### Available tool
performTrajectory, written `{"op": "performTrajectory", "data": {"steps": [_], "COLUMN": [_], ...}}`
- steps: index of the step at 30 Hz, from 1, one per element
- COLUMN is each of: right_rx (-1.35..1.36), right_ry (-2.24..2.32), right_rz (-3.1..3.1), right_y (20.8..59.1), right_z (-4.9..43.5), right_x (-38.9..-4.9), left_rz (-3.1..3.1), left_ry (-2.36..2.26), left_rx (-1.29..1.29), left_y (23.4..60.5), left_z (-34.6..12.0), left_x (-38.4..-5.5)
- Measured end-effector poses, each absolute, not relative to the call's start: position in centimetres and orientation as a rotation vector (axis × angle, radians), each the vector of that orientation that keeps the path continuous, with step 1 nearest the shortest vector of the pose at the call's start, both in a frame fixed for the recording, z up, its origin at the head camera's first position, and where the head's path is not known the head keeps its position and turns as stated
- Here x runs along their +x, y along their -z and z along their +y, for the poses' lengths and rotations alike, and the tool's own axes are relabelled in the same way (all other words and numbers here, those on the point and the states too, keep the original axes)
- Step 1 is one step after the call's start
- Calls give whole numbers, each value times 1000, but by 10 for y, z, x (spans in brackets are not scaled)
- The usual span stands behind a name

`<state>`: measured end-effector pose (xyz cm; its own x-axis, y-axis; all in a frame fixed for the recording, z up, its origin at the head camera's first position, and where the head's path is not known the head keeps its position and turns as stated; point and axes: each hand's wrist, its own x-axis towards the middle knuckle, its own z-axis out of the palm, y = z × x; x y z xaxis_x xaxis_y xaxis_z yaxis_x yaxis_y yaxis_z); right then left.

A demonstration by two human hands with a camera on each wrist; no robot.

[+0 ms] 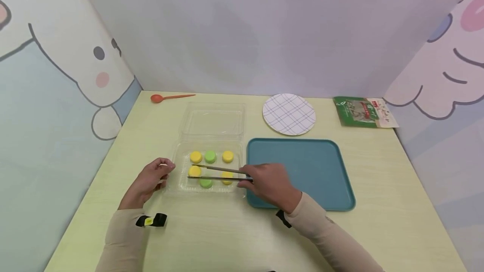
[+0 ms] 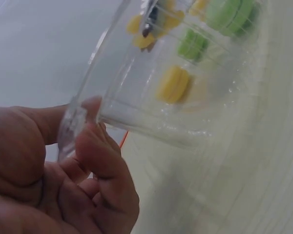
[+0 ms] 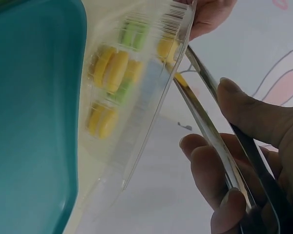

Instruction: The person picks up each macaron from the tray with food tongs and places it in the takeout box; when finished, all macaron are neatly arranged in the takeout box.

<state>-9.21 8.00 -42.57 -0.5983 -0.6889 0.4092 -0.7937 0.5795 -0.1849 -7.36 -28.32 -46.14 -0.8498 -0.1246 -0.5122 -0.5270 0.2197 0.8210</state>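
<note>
My left hand (image 1: 149,179) pinches the left rim of an open clear plastic box (image 2: 71,124) between thumb and fingers. Inside lie several macarons, yellow and green, such as a green macaron (image 1: 210,156) in the back row. With my right hand (image 1: 270,184) I grip metal tongs (image 1: 223,178), which reach leftward over the box. Their tips stand on either side of a yellow macaron (image 1: 194,171) at the left of the front row; whether they squeeze it I cannot tell. In the right wrist view the tongs' arms (image 3: 205,122) run between thumb and fingers.
A blue-green tray (image 1: 302,171) lies right of the box, partly under my right hand. Behind it is a round checked plate (image 1: 289,114). A green-and-white food packet (image 1: 363,112) lies at the back right, a red spoon (image 1: 156,98) at the back left. Walls enclose the table.
</note>
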Motion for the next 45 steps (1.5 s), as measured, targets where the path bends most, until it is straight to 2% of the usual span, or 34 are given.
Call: {"op": "performTrajectory", "data": {"steps": [27,45], "right_rx": [1312,1316], "right_ry": [-276,-324], "right_rz": [-2496,-2565], "right_y": [424,425], "right_z": [46,49], "right_x": [-87,-83], "left_rz": [2163,2159], "left_ry": [-1716,-1725], "left_rx": [-571,-562], "left_y": [458,459], "left_z": [-283,-283], "left_x": [-70,-71]}}
